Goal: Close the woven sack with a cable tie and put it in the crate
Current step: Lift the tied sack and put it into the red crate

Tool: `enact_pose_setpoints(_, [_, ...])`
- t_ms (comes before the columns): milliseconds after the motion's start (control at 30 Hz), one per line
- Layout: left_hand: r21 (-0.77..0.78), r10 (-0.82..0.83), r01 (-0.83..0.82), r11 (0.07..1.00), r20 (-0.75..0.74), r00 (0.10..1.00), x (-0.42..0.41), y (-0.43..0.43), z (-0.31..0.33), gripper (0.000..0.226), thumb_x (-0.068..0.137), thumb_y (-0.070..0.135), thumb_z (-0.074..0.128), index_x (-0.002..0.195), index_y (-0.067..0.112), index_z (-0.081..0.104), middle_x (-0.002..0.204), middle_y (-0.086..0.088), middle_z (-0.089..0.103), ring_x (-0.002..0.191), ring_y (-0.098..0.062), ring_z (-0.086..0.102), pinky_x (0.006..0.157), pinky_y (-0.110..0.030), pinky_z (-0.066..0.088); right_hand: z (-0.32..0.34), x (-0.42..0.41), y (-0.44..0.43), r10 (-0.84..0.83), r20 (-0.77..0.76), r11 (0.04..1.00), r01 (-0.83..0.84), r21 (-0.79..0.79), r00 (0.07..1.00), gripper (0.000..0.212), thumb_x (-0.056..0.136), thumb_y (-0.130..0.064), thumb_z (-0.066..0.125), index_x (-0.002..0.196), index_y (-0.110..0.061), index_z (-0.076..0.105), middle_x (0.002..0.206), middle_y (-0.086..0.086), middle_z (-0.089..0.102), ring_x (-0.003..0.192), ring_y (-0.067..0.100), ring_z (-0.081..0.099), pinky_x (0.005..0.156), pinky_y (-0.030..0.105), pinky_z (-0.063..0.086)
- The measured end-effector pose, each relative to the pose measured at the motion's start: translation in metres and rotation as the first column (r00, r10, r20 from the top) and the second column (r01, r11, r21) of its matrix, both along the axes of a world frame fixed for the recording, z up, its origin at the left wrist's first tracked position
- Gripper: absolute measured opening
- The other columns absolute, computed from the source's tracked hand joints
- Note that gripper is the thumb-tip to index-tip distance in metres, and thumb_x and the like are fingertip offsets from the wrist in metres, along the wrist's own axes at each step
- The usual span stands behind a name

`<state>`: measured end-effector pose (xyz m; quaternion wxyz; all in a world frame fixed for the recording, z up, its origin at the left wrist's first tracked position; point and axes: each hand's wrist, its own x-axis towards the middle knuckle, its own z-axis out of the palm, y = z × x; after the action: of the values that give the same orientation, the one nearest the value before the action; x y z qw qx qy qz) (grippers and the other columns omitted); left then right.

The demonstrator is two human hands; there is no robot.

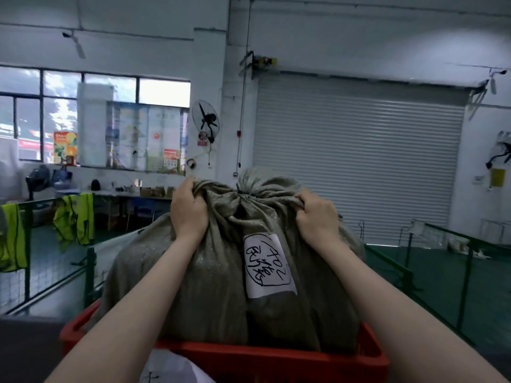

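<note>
A bulging grey-green woven sack [210, 286] stands upright with its lower part inside a red plastic crate [276, 357]. A white label [266, 265] with handwritten black marks is stuck on its front. The neck is bunched tight, and a black cable tie [243, 192] circles it. My left hand [189, 208] clutches a fold of the sack's fabric left of the neck. My right hand [316, 215] grips a fold to the right of it.
Green metal railings [467, 272] run along both sides. Yellow hi-vis vests [77, 219] hang on the left rail. A grey roller shutter [359, 156] fills the far wall. Something white [171, 366] lies in front of the crate.
</note>
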<state>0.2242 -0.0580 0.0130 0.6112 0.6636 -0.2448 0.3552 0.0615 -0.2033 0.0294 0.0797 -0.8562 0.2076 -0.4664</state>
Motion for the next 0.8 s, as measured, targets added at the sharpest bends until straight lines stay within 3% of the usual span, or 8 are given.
enact_pose_setpoints(133, [0.005, -0.017, 0.018, 1.000, -0.112, 0.994, 0.012, 0.007, -0.020, 0.018, 0.088, 0.000, 0.037, 0.089, 0.002, 0.055, 0.092, -0.020, 0.059, 0.089, -0.033, 0.053, 0.070, -0.032, 0.034, -0.012, 0.014, 0.009, 0.000, -0.048, 1.000, -0.001, -0.016, 0.999, 0.033, 0.086, -0.007, 0.045, 0.114, -0.012, 0.063, 0.117, 0.012, 0.067, 0.109, 0.030, 0.057, 0.095, 0.035, 0.037])
enact_pose_setpoints(300, [0.074, -0.070, 0.088, 0.993, -0.222, 0.973, 0.020, 0.014, -0.046, 0.019, 0.095, 0.010, 0.037, 0.086, 0.010, 0.053, 0.085, -0.007, 0.054, 0.080, -0.022, 0.048, 0.070, -0.030, 0.033, -0.038, 0.028, 0.014, -0.036, -0.143, 0.999, 0.037, 0.004, 0.989, 0.031, 0.087, -0.011, 0.044, 0.112, -0.012, 0.061, 0.115, 0.014, 0.067, 0.109, 0.031, 0.058, 0.094, 0.035, 0.037])
enact_pose_setpoints(467, [0.205, -0.142, 0.211, 0.956, -0.304, 0.942, 0.030, 0.017, -0.081, 0.017, 0.094, 0.014, 0.041, 0.084, 0.012, 0.055, 0.086, -0.007, 0.057, 0.082, -0.023, 0.050, 0.073, -0.031, 0.035, -0.078, 0.031, 0.009, -0.047, -0.239, 0.989, 0.078, 0.124, 0.970, 0.024, 0.090, -0.015, 0.043, 0.103, -0.009, 0.062, 0.108, 0.016, 0.069, 0.105, 0.035, 0.059, 0.090, 0.039, 0.040])
enact_pose_setpoints(533, [0.348, -0.178, 0.309, 0.885, -0.360, 0.916, 0.030, 0.018, -0.091, 0.016, 0.094, 0.014, 0.045, 0.087, 0.010, 0.058, 0.086, -0.006, 0.057, 0.084, -0.022, 0.051, 0.071, -0.031, 0.035, -0.099, 0.030, 0.000, -0.037, -0.300, 0.967, 0.110, 0.230, 0.953, 0.023, 0.089, -0.018, 0.045, 0.099, -0.008, 0.063, 0.107, 0.015, 0.068, 0.104, 0.036, 0.060, 0.087, 0.039, 0.042])
enact_pose_setpoints(633, [0.633, -0.157, 0.394, 0.666, -0.399, 0.904, 0.035, 0.022, -0.107, 0.013, 0.090, 0.014, 0.054, 0.087, 0.005, 0.062, 0.088, -0.011, 0.062, 0.088, -0.027, 0.056, 0.073, -0.035, 0.040, -0.127, 0.027, -0.011, -0.014, -0.410, 0.894, 0.196, 0.404, 0.912, 0.026, 0.088, -0.022, 0.049, 0.101, -0.008, 0.066, 0.111, 0.016, 0.066, 0.105, 0.036, 0.060, 0.078, 0.034, 0.043])
enact_pose_setpoints(700, [0.667, -0.164, 0.449, 0.594, -0.447, 0.880, 0.035, 0.029, -0.114, 0.017, 0.090, 0.016, 0.055, 0.094, 0.004, 0.066, 0.100, -0.015, 0.067, 0.097, -0.031, 0.059, 0.083, -0.037, 0.043, -0.139, 0.026, -0.013, -0.004, -0.424, 0.873, 0.210, 0.441, 0.906, 0.027, 0.089, -0.022, 0.048, 0.104, -0.008, 0.065, 0.113, 0.017, 0.065, 0.106, 0.035, 0.060, 0.077, 0.034, 0.044])
enact_pose_setpoints(800, [0.690, -0.120, 0.475, 0.547, -0.497, 0.860, 0.027, 0.035, -0.119, 0.024, 0.093, 0.020, 0.051, 0.108, 0.007, 0.065, 0.114, -0.015, 0.065, 0.108, -0.031, 0.057, 0.087, -0.033, 0.040, -0.147, 0.025, -0.010, -0.017, -0.451, 0.898, 0.211, 0.385, 0.893, 0.030, 0.091, -0.026, 0.048, 0.109, -0.007, 0.062, 0.116, 0.017, 0.064, 0.110, 0.036, 0.058, 0.087, 0.039, 0.046])
